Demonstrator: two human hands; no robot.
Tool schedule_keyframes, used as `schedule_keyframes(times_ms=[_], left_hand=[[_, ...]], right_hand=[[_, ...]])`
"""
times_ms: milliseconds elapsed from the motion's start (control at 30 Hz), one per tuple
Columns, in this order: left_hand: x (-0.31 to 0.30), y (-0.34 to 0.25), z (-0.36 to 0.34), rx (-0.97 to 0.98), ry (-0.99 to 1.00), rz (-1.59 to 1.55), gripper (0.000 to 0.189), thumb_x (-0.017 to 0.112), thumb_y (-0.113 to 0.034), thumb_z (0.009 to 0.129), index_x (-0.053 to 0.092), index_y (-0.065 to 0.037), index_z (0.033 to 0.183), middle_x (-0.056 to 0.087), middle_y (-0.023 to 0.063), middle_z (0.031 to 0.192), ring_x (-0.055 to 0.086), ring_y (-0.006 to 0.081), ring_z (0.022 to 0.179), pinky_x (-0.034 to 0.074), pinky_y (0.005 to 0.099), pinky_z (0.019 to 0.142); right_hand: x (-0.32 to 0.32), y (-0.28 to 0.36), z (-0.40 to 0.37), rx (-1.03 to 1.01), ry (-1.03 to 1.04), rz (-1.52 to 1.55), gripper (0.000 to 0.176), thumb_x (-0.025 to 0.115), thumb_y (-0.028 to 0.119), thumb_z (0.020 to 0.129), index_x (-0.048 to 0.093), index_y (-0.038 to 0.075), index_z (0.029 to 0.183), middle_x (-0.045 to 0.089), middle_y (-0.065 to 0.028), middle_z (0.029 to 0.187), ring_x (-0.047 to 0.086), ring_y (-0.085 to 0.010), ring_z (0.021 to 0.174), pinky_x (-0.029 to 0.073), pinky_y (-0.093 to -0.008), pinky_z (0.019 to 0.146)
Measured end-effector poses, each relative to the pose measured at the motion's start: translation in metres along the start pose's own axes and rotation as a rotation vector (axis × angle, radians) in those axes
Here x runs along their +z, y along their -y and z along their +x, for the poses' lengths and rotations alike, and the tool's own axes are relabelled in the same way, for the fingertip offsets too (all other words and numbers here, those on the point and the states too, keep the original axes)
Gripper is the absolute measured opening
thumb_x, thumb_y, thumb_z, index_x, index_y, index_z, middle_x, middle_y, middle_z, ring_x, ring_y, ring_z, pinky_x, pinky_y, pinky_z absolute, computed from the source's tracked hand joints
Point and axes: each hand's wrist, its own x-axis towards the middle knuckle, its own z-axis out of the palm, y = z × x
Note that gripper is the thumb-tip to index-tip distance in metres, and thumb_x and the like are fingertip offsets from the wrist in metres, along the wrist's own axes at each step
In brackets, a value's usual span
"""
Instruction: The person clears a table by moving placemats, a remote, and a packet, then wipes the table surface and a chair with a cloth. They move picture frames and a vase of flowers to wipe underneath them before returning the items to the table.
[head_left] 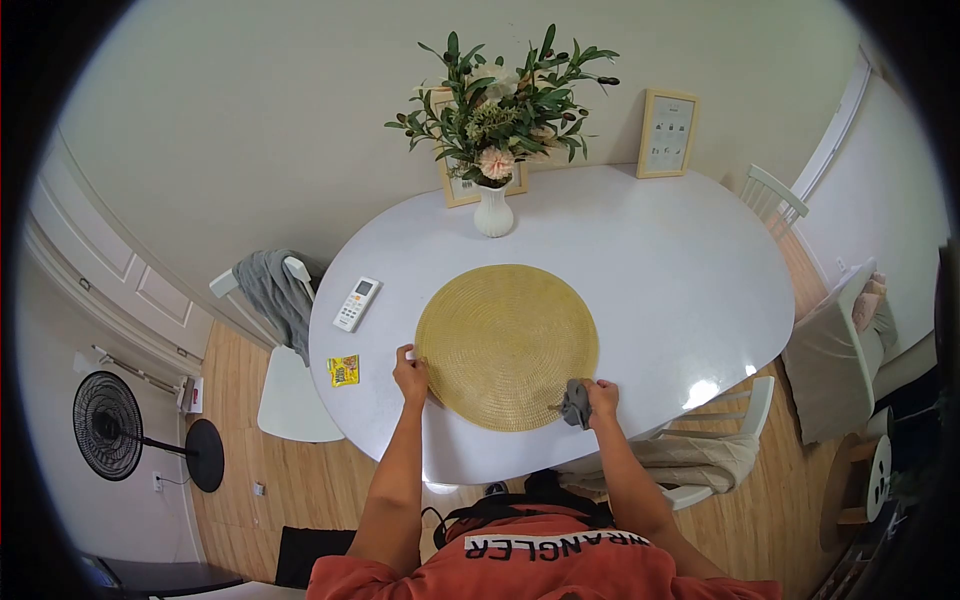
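Observation:
A round woven straw placemat [507,340] lies in the middle of a white oval table [660,260]. My left hand [410,375] rests on the table at the mat's left edge, fingers pinching its rim. My right hand [600,398] sits at the mat's lower right edge and is closed on a small grey cloth [575,403] that touches the mat.
A white vase with flowers and greenery [494,205] stands behind the mat. A white remote [356,303] and a small yellow packet [344,370] lie at the left. Two framed cards [668,133] lean on the wall. White chairs [285,380] surround the table; a fan [110,425] stands left.

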Motion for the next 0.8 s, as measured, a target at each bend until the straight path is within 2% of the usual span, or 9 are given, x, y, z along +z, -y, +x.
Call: schedule_keyframes(times_ms=[33,67,133,233,267,433,667,767,800], left_hand=[[0.002,0.003,-0.001,-0.001,-0.002,0.004,0.030,0.063,-0.006,0.078,0.057,-0.004,0.108,0.053,0.0218,0.096,0.058,0.0361,0.084,0.048,0.0431,0.073],[0.007,0.010,0.000,0.120,-0.070,0.156,0.029,0.064,-0.006,0.078,0.058,-0.005,0.107,0.052,0.0205,0.096,0.058,0.0346,0.082,0.048,0.0426,0.073],[0.021,0.024,0.001,0.296,-0.217,0.317,0.031,0.071,-0.010,0.075,0.058,-0.005,0.102,0.049,0.0175,0.098,0.057,0.0322,0.078,0.048,0.0422,0.074],[0.022,-0.001,-0.013,0.350,-0.295,0.528,0.036,0.076,-0.016,0.071,0.058,-0.002,0.099,0.048,0.0172,0.100,0.057,0.0335,0.079,0.048,0.0432,0.074],[0.022,-0.003,-0.010,0.349,-0.296,0.527,0.036,0.076,-0.016,0.071,0.058,-0.002,0.099,0.048,0.0172,0.100,0.057,0.0335,0.079,0.048,0.0432,0.074],[0.022,-0.005,0.012,-0.003,-0.145,0.482,0.044,0.081,-0.029,0.065,0.060,-0.001,0.091,0.059,0.0153,0.097,0.060,0.0326,0.086,0.050,0.0423,0.078],[0.018,0.003,0.033,-0.013,-0.007,0.515,0.047,0.081,-0.027,0.064,0.059,0.002,0.093,0.060,0.0190,0.096,0.060,0.0347,0.090,0.050,0.0422,0.077],[0.020,0.007,0.037,0.056,0.036,0.469,0.045,0.080,-0.025,0.063,0.060,0.003,0.092,0.063,0.0188,0.092,0.062,0.0348,0.087,0.051,0.0414,0.075],[0.020,0.006,0.036,0.066,0.018,0.398,0.044,0.079,-0.025,0.064,0.060,0.003,0.091,0.064,0.0195,0.089,0.063,0.0350,0.085,0.051,0.0417,0.074]], right_hand=[[0.002,-0.014,0.012,0.036,0.020,0.121,0.031,0.073,0.019,0.068,0.066,-0.003,0.088,0.066,-0.0122,0.080,0.063,-0.0207,0.075,0.050,-0.0312,0.069],[0.002,-0.014,0.014,0.037,0.022,0.121,0.031,0.073,0.019,0.068,0.066,-0.003,0.088,0.066,-0.0122,0.080,0.063,-0.0207,0.075,0.050,-0.0312,0.069],[-0.001,-0.010,0.013,0.000,0.097,-0.014,0.031,0.073,0.016,0.067,0.068,-0.003,0.091,0.067,-0.0128,0.081,0.064,-0.0215,0.072,0.050,-0.0316,0.067],[0.002,0.002,0.013,-0.003,0.087,-0.098,0.030,0.073,0.013,0.068,0.070,-0.002,0.093,0.068,-0.0130,0.083,0.064,-0.0215,0.070,0.051,-0.0315,0.065],[0.005,0.001,0.016,-0.005,0.087,-0.098,0.030,0.073,0.013,0.068,0.070,-0.002,0.093,0.068,-0.0130,0.083,0.064,-0.0215,0.070,0.051,-0.0315,0.065],[0.009,0.011,0.017,0.016,0.125,-0.088,0.027,0.071,0.011,0.069,0.070,-0.002,0.093,0.069,-0.0131,0.083,0.064,-0.0208,0.070,0.050,-0.0316,0.065],[0.007,0.030,0.002,-0.008,0.104,-0.118,0.024,0.071,0.012,0.068,0.071,0.000,0.090,0.069,-0.0133,0.083,0.064,-0.0213,0.069,0.050,-0.0314,0.064],[0.007,0.031,0.001,-0.049,0.115,-0.217,0.028,0.073,0.010,0.068,0.065,-0.003,0.091,0.067,-0.0132,0.082,0.063,-0.0197,0.069,0.050,-0.0298,0.063],[0.008,0.028,0.000,-0.066,0.065,-0.270,0.034,0.072,0.019,0.067,0.065,0.001,0.095,0.067,-0.0135,0.088,0.064,-0.0244,0.077,0.050,-0.0343,0.070]])
